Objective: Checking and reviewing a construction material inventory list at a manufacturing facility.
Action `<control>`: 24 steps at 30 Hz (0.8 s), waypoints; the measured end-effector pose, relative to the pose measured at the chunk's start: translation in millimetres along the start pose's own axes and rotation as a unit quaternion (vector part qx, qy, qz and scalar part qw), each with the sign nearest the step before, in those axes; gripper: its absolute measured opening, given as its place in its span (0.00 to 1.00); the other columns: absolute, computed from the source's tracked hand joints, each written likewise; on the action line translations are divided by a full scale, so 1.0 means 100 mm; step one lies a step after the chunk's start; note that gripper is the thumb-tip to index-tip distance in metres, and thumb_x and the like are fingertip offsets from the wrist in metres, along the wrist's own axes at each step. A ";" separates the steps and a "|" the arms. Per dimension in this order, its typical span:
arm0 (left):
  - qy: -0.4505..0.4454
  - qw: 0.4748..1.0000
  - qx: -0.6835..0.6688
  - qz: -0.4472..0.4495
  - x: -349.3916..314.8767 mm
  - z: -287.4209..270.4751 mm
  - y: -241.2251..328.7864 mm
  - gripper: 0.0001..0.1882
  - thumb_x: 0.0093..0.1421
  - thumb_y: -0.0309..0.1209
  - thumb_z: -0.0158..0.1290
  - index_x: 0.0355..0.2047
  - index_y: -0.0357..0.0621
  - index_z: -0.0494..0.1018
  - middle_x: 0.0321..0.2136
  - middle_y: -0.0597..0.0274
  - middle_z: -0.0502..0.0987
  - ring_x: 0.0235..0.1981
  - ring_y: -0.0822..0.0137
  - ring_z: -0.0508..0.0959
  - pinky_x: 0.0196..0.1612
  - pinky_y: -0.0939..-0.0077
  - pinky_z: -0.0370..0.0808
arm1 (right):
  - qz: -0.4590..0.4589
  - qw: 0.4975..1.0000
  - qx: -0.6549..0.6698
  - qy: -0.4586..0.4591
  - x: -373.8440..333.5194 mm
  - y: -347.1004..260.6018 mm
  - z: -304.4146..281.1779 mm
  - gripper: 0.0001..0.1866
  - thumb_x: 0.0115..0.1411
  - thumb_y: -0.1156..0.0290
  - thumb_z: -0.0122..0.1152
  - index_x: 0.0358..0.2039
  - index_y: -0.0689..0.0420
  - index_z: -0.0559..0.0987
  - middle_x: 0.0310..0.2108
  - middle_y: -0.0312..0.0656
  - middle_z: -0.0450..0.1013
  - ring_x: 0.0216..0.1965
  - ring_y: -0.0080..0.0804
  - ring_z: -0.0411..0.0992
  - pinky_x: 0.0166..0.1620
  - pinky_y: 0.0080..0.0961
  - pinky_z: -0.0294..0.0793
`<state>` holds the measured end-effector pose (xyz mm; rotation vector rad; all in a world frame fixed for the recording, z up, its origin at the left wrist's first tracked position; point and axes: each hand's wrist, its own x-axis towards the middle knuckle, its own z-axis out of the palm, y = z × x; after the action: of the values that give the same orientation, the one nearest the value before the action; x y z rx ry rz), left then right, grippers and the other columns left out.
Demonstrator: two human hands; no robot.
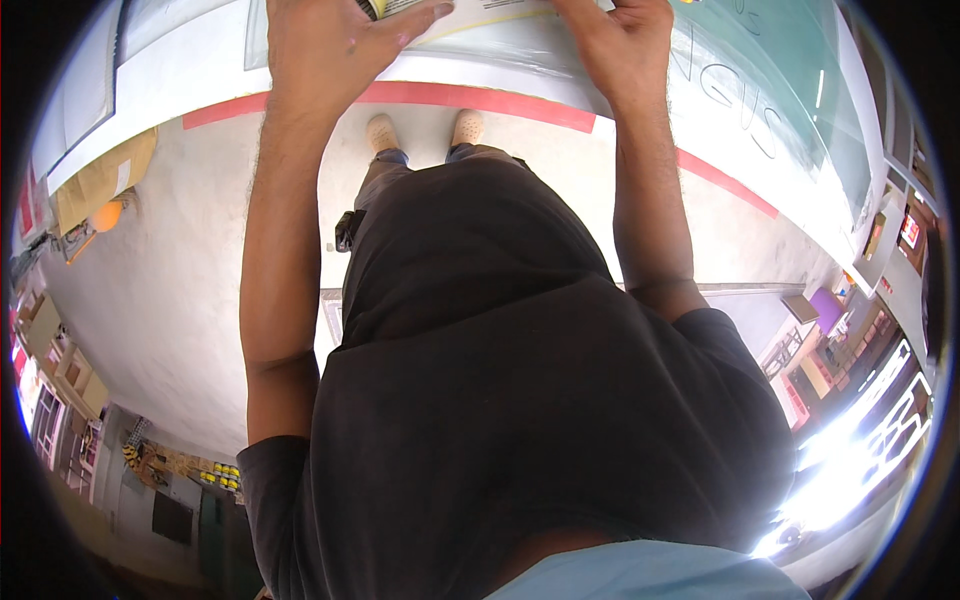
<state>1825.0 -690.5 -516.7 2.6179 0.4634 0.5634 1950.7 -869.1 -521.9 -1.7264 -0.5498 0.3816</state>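
Yellow-edged printed sheet (500,18) is btwn L hand (335,45) & R hand (625,45), over counter (210,92). Most fingertips out of view; can't tell if hands grip. Poss. risk: uneven pull creasing or skewing it.

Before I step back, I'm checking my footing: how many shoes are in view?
2: beige left shoe and beige right shoe, side by side on the pale floor; more could be hidden elsewhere.

Through my feed I take this for a workshop: a long white bench (205,95) with red strips (480,103) along its edge, a broad pale floor (170,300), and yellow goods (221,476) grouped in the background.
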 end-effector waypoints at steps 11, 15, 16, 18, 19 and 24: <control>0.004 1.000 -0.001 -0.001 -0.14 -0.09 -0.05 0.44 0.38 0.35 0.72 0.56 0.35 0.67 0.46 0.41 0.72 0.50 0.44 0.71 0.56 0.57 0.67 | 0.022 0.999 -0.011 -0.038 -0.13 0.07 0.08 0.02 0.58 0.77 0.61 0.30 0.61 0.77 0.26 0.33 0.73 0.31 0.19 0.69 0.37 0.19 0.69; -0.014 1.000 0.002 -0.011 -0.09 -0.15 0.02 0.44 0.38 0.35 0.72 0.56 0.34 0.67 0.46 0.41 0.72 0.49 0.44 0.72 0.55 0.57 0.67 | 0.008 0.999 -0.002 -0.032 -0.09 0.00 0.12 0.01 0.57 0.78 0.61 0.29 0.61 0.77 0.26 0.33 0.73 0.30 0.19 0.69 0.36 0.18 0.69; -0.023 0.999 -0.012 -0.031 -0.08 -0.15 0.04 0.43 0.38 0.35 0.72 0.56 0.34 0.68 0.45 0.41 0.72 0.49 0.43 0.72 0.54 0.57 0.67 | -0.023 0.999 -0.010 -0.029 -0.08 -0.01 0.12 0.01 0.57 0.78 0.61 0.29 0.61 0.77 0.26 0.33 0.73 0.30 0.19 0.69 0.35 0.19 0.69; -0.009 1.000 -0.005 -0.017 -0.11 -0.11 -0.01 0.43 0.38 0.35 0.72 0.55 0.33 0.68 0.45 0.40 0.72 0.48 0.43 0.72 0.54 0.57 0.67 | -0.002 1.000 -0.001 -0.017 -0.08 -0.01 0.12 0.01 0.57 0.78 0.61 0.29 0.61 0.77 0.26 0.33 0.73 0.30 0.19 0.69 0.35 0.19 0.69; 0.006 1.000 0.001 -0.004 -0.11 -0.09 -0.03 0.43 0.38 0.35 0.72 0.55 0.33 0.68 0.45 0.40 0.72 0.48 0.43 0.72 0.54 0.57 0.68 | 0.019 1.000 0.008 -0.005 -0.08 0.00 0.11 0.01 0.56 0.79 0.61 0.29 0.61 0.77 0.26 0.33 0.74 0.30 0.20 0.70 0.36 0.19 0.69; -0.002 1.000 -0.006 -0.018 -0.08 -0.12 0.04 0.43 0.39 0.35 0.71 0.56 0.33 0.68 0.44 0.41 0.72 0.48 0.44 0.72 0.54 0.57 0.68 | -0.006 1.000 -0.013 -0.013 -0.07 0.00 0.06 0.02 0.57 0.78 0.60 0.28 0.61 0.77 0.26 0.33 0.73 0.30 0.20 0.69 0.35 0.20 0.69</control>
<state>1813.9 -693.4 -507.5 2.5936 0.5031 0.5489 1942.3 -868.2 -523.5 -1.7444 -0.5861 0.3902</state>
